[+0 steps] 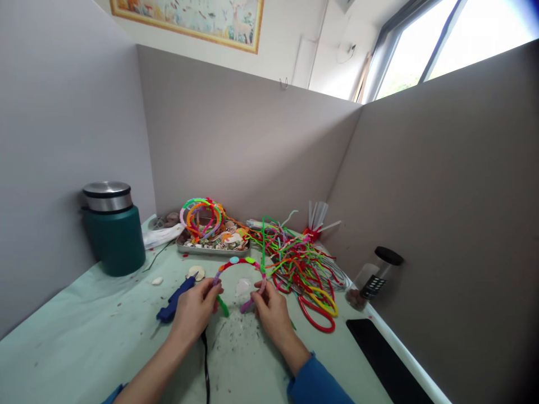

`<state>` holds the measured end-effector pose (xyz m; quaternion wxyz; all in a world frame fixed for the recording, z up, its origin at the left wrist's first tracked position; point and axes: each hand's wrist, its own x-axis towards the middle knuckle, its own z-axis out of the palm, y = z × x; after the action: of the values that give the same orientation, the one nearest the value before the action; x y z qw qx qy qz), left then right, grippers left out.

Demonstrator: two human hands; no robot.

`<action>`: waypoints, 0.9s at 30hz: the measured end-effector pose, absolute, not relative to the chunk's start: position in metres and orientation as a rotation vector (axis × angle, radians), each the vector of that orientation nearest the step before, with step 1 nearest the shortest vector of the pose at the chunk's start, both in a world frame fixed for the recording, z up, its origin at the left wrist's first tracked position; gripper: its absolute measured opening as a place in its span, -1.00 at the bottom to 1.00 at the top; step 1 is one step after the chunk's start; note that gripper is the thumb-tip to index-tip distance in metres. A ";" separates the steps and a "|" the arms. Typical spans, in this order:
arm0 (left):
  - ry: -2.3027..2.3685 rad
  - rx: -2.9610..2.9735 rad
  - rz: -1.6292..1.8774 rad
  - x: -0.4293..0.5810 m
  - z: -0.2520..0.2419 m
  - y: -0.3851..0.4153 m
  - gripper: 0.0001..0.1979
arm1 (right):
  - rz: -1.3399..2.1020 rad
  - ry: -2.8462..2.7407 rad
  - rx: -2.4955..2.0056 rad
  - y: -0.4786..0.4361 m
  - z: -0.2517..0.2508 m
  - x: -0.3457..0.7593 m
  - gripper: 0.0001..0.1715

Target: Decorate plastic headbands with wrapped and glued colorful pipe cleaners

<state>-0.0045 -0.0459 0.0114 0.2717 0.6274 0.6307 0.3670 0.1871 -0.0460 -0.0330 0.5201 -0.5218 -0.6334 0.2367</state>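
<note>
Between my two hands is a headband [242, 261] wrapped in red, purple and green pipe cleaner, with small blue, green and orange pieces along its arch. My left hand [196, 306] pinches its left leg, above a green end. My right hand [272, 306] grips the right leg, above a purple end. A green pipe cleaner [263, 241] stands up near the right side of the arch; whether it is joined to the band I cannot tell. Beside my left hand lies a blue glue gun [177, 300]. A clear blob [243, 288] rests on the cloth inside the arch.
A metal tray [214, 251] holds shells and finished-looking colourful bands. Right of it are a heap of pipe cleaners [295, 247], red-handled scissors [315, 314], clear glue sticks [319, 213], a tilted jar [373, 278] and a black strip [383, 359]. A green flask [113, 235] stands left; grey partitions surround the table.
</note>
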 end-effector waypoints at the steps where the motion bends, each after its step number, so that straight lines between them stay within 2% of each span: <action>1: 1.708 1.699 0.980 -0.004 0.012 -0.046 -0.68 | 0.565 -1.508 -1.248 -0.046 -0.033 0.187 -0.78; 15: 1.698 1.691 1.114 -0.003 0.016 -0.050 -0.65 | 0.448 -1.531 -1.365 -0.047 -0.030 0.189 -0.85; 27: 1.819 1.784 1.029 -0.003 0.022 -0.053 -0.71 | 0.430 -1.599 -1.428 -0.048 -0.029 0.190 -0.85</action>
<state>-0.0030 -0.0529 0.0216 0.1956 0.6365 0.6493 0.3673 0.1897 -0.0476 -0.0288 0.4599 -0.5799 -0.6494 0.1745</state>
